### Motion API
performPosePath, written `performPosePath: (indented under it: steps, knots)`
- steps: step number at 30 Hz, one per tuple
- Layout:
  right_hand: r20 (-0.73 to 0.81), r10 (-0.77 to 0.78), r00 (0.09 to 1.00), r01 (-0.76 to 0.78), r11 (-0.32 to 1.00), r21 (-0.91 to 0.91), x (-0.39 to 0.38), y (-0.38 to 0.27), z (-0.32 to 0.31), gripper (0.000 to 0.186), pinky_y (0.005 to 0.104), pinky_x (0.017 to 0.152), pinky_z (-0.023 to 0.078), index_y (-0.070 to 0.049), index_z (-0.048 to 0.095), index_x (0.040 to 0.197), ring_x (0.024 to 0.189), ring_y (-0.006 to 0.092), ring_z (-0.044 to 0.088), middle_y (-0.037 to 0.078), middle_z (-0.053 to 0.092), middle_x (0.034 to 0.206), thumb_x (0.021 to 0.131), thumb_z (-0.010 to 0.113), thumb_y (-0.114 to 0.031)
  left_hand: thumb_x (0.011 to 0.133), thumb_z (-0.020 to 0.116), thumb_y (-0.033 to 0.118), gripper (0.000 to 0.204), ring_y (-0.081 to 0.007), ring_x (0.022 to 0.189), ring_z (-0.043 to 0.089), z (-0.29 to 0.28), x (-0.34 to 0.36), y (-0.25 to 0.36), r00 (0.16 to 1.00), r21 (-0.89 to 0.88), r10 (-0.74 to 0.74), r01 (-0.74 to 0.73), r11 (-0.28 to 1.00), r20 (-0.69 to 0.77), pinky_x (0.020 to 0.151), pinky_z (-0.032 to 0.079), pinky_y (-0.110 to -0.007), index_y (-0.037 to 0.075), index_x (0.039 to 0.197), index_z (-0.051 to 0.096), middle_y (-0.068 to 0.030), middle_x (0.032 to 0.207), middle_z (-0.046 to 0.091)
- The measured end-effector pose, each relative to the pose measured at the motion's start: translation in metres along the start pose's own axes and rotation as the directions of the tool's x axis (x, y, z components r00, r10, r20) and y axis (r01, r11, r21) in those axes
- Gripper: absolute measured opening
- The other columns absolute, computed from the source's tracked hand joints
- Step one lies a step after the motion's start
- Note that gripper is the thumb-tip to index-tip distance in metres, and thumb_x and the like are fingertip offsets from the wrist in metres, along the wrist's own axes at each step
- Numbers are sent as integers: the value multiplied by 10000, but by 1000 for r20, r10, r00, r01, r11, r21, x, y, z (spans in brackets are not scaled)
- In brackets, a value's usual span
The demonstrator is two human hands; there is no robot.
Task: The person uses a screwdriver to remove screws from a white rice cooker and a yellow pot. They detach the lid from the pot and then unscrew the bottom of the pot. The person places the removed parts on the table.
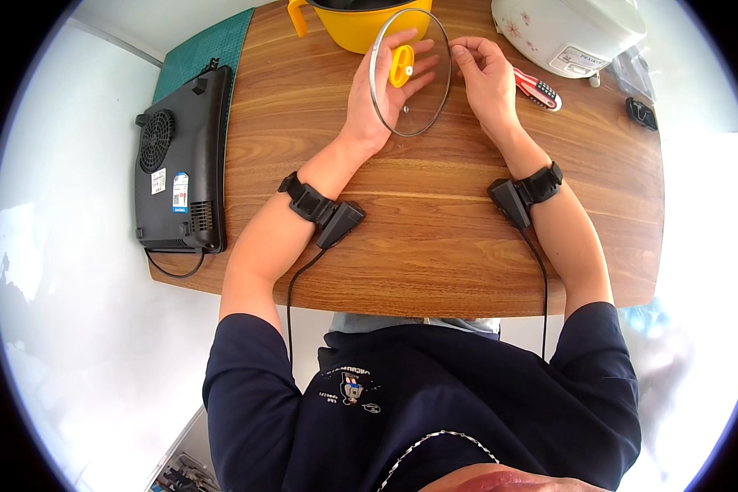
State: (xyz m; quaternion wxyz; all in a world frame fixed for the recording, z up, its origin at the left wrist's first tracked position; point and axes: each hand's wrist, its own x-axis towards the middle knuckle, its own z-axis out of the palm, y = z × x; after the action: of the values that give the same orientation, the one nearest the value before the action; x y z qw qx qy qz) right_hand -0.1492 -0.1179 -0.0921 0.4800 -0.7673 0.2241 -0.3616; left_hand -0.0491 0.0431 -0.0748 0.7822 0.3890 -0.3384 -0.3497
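Note:
A round clear glass lid (425,115) with a metal rim is held up on edge above the table. My left hand (375,97) is behind it, palm against the glass side, with fingers spread around a yellow knob (401,66) that shows through the glass. A small metal fitting (406,109) shows on the glass below the knob. My right hand (485,82) is closed, thumb and forefinger pinched at the lid's right rim. Whether a small part is also between those fingertips cannot be made out. Both wrists wear black straps with small cabled devices.
A yellow pot (361,29) with a handle stands at the far edge. Far right are a white rice cooker (570,37), a red-and-white handled tool (537,88) and a black clip-like piece (641,114). A black hotplate (180,164) lies upturned at left, partly over a green mat (201,49).

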Motion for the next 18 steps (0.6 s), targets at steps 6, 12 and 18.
performPosePath:
  steps: [6,12,18]
  knots:
    - [140,-37,989,8,979,203,-1,0,3,199,290,846,531,-12,683,1141,937,133,654,34,716,1017,1053,624,-180,1112,394,495,586,-406,1355,546,0,0,-1,1000,-11,-6,6,1000,-2,1153,453,-518,46,1486,450,-265,1464,524]
    - [238,90,967,-168,929,330,-1,-6,2,186,277,810,560,0,660,1143,931,121,690,57,713,1023,1075,579,-153,1125,399,458,565,-354,1302,587,3,-1,0,1000,-58,-17,17,998,8,1134,467,-475,-2,1446,464,-236,1394,572]
    - [221,115,968,-198,896,397,-2,-11,-4,194,263,704,554,7,662,1149,853,115,707,56,716,979,1072,583,-152,1127,411,431,527,-357,1240,631,5,-4,1,998,32,3,-1,999,-70,1083,515,-465,-9,1408,480,-243,1319,618]
